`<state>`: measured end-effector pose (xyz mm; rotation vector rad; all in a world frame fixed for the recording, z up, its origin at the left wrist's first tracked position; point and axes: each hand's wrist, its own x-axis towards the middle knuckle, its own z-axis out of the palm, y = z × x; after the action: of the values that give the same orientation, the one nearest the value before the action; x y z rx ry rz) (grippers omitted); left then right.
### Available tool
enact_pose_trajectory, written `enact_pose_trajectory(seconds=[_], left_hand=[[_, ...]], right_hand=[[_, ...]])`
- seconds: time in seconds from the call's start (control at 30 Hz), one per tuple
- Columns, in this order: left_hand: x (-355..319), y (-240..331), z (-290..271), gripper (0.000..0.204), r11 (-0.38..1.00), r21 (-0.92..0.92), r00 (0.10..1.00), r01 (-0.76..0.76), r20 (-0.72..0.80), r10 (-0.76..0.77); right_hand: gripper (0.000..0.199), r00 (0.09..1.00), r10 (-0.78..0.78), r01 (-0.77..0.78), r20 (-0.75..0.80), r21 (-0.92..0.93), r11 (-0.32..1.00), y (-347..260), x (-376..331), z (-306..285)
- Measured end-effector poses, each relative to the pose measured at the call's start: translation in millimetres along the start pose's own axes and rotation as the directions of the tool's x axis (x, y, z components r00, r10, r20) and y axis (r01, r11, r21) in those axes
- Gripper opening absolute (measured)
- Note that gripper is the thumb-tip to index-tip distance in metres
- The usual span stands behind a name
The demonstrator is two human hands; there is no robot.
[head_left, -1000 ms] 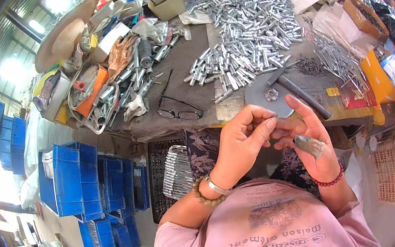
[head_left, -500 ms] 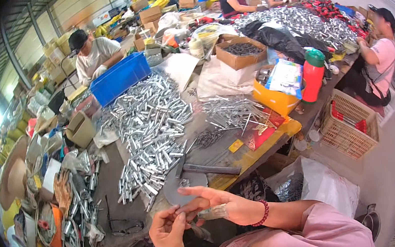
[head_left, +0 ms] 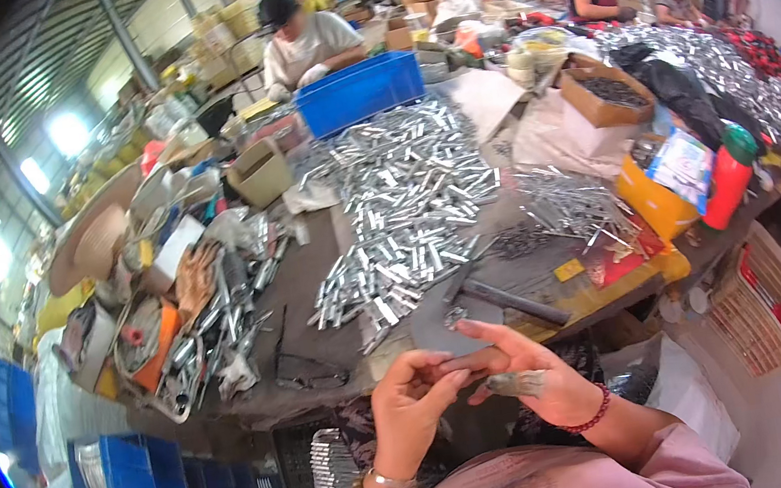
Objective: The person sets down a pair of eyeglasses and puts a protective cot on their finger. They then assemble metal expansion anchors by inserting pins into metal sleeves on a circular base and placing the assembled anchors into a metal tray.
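My left hand (head_left: 416,408) and right hand (head_left: 541,375) meet in front of my chest at the table's near edge. The left thumb and fingers are pinched together against a finger of the right; anything small between them is hidden. On the right hand the fingers are stretched out and apart, with a pale, worn wrap (head_left: 517,384) round one digit. Just beyond the hands lies a hammer (head_left: 519,303) beside a round grey metal plate (head_left: 478,319). Farther off spreads a heap of short silvery metal tubes (head_left: 419,195).
Dark-framed glasses (head_left: 315,381) and a heap of tools (head_left: 221,318) lie to the left. A blue bin (head_left: 360,95) stands beyond the tubes. Thin metal rods (head_left: 575,205), a yellow container (head_left: 652,197) and a red bottle (head_left: 730,186) are at right. Co-workers sit around the tables.
The view has swung left, so the table and its contents appear farther right. Both hands remain together, the left still pinching at the right hand's fingers.
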<state>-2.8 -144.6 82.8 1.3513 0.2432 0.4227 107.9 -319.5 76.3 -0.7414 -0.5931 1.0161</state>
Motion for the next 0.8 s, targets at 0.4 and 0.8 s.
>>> enact_pose_trajectory(seconds=[0.4,0.8], left_hand=[[0,2,-9,0.017,1.000,0.019,1.000,-0.011,0.024,0.010],[-3,1,-11,0.023,0.999,0.020,0.998,-0.036,0.054,0.035]], right_hand=[[0.079,1.000,0.001,-0.001,0.004,-0.009,1.000,1,3,-1],[0.079,1.000,0.005,-0.005,-0.014,-0.011,1.000,4,4,2]])
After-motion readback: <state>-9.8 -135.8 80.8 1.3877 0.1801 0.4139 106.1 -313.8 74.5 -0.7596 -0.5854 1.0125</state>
